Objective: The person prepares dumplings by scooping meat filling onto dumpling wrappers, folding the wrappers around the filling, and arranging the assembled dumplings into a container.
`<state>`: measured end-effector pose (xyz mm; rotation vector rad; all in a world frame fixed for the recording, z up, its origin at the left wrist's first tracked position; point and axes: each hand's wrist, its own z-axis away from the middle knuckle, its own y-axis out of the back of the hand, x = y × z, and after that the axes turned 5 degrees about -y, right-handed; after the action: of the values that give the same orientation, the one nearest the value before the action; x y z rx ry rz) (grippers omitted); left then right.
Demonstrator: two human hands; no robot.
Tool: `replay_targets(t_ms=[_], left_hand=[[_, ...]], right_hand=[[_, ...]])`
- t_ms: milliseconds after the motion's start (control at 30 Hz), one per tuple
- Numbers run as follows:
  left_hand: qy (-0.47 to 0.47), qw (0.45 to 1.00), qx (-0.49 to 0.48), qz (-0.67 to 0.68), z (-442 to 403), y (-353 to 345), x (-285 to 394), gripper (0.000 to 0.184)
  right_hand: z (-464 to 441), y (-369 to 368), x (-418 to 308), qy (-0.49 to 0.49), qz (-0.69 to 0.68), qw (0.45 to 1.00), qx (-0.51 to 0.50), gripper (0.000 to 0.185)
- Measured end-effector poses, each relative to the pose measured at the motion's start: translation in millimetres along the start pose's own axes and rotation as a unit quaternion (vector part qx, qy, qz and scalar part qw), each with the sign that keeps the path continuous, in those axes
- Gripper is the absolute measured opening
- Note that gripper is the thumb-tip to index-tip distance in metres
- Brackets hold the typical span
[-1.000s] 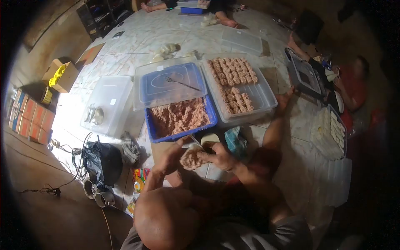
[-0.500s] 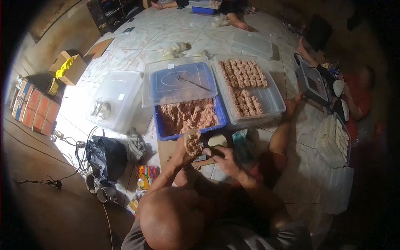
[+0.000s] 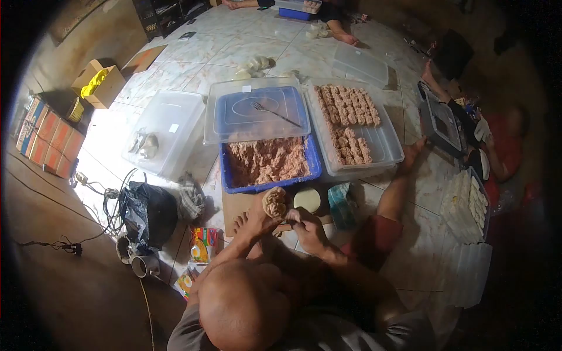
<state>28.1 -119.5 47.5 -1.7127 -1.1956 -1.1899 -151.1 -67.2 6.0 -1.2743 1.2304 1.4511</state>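
My left hand [image 3: 261,215] is closed around a dumpling [image 3: 274,203], its pale wrapper cupped about pinkish minced filling that shows at the top. Close beside it on the right, my right hand [image 3: 310,233] has its fingers pinched together near the dumpling; what they hold, if anything, is too small to make out. A stack of round pale wrappers [image 3: 306,200] lies just beyond my right hand. In front of both hands stands a blue tub [image 3: 268,189] of minced meat filling [image 3: 269,161], partly covered by a clear lid [image 3: 215,120] with a fork [image 3: 276,114] on it.
Right of the tub, a clear container [image 3: 383,153] holds rows of finished dumplings [image 3: 346,105]. A green packet or cloth [image 3: 342,206] lies by the wrappers. A black plastic bag [image 3: 147,213] and a mug [image 3: 144,266] are at left. Another person [image 3: 504,140] sits at far right.
The dumpling's wrapper is gathered more tightly and looks rounder at the top. My right hand has shifted slightly down and left relative to the wrappers. The whole view has tilted a little.
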Motion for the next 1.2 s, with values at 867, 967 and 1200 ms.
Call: replay_targets(t_ms=[867,967,1200], left_hand=[[0.09,0.993,0.05,0.05,-5,27,13,0.051],[0.057,0.995,0.057,0.059,-3,19,13,0.047],[0.022,0.991,0.028,-0.127,-9,14,7,0.044]], right_hand=[[23,33,-5,-0.06,-0.068,0.996,-0.006,0.02],[32,11,-6,-0.112,-0.136,0.984,-0.017,0.019],[14,12,-14,0.012,0.147,0.989,0.034,0.013]])
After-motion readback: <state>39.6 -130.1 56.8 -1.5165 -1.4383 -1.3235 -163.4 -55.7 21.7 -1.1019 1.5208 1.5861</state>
